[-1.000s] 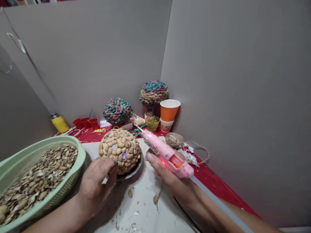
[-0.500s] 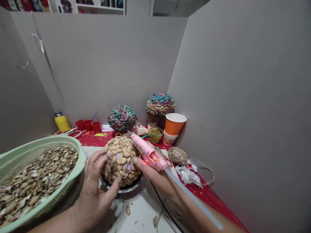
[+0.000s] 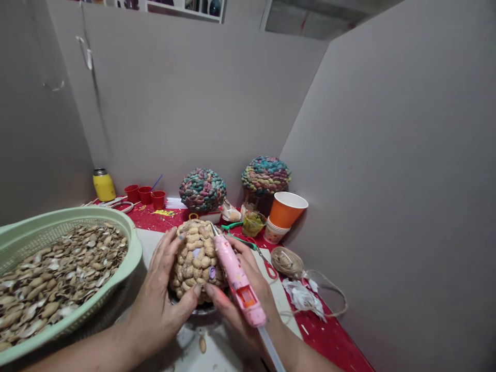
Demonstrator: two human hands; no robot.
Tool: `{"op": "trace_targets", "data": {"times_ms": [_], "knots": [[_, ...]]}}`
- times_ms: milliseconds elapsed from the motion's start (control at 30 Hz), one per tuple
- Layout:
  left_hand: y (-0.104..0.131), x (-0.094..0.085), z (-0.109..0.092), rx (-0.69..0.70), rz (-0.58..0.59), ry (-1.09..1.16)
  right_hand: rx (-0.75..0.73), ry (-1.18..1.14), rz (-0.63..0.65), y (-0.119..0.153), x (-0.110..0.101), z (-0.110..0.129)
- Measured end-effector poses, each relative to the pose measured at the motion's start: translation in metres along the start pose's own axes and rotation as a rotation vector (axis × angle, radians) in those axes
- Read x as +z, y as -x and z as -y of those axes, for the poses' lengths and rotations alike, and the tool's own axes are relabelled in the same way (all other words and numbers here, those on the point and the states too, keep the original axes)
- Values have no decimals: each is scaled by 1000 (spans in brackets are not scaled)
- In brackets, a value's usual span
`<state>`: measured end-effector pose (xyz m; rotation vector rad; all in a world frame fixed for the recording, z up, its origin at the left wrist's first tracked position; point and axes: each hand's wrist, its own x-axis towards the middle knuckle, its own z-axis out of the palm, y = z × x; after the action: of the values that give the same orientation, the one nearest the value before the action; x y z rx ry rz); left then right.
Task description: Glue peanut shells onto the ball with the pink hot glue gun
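Note:
A ball covered in peanut shells [image 3: 198,264], with small lilac spots, sits in a dark shallow dish that shows only at its rim. My left hand [image 3: 163,284] curves around its left side, thumb pressed low on the front. From the right, my right hand [image 3: 260,292] grips a pink hot glue gun [image 3: 235,274], nozzle pointing up and away over the ball. The right thumb also touches the ball's lower front, near the left thumb. A clear glue stick sticks out of the gun's back end. The trigger fingers are mostly hidden.
A green basket [image 3: 134,248] of shells stands at left. Behind are red cups [image 3: 145,195], a yellow jar [image 3: 104,187], two coloured shell-covered balls [image 3: 203,190] and an orange paper cup [image 3: 284,211]. Scissors [image 3: 269,266], twine [image 3: 287,262] and crumpled tissue [image 3: 304,297] lie right.
My right hand has drawn in against the ball, its thumb lower and nearer the left thumb. The glue gun has turned more upright. The view has shifted slightly left.

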<state>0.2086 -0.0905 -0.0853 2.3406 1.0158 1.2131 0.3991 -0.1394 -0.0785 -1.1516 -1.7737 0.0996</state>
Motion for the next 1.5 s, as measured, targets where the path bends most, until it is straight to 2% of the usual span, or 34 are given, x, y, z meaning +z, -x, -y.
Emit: {"op": "trace_targets", "data": {"times_ms": [233, 467, 633, 1500], "knots": [[0, 3, 6, 14, 9, 66, -72, 90, 6, 1, 6, -3], [0, 2, 5, 23, -11, 78, -96, 111, -42, 1, 8, -3], [-1, 3, 5, 28, -18, 63, -53, 48, -27, 1, 7, -2], [0, 1, 2, 15, -29, 71, -84, 57, -51, 1, 8, -1]]}}
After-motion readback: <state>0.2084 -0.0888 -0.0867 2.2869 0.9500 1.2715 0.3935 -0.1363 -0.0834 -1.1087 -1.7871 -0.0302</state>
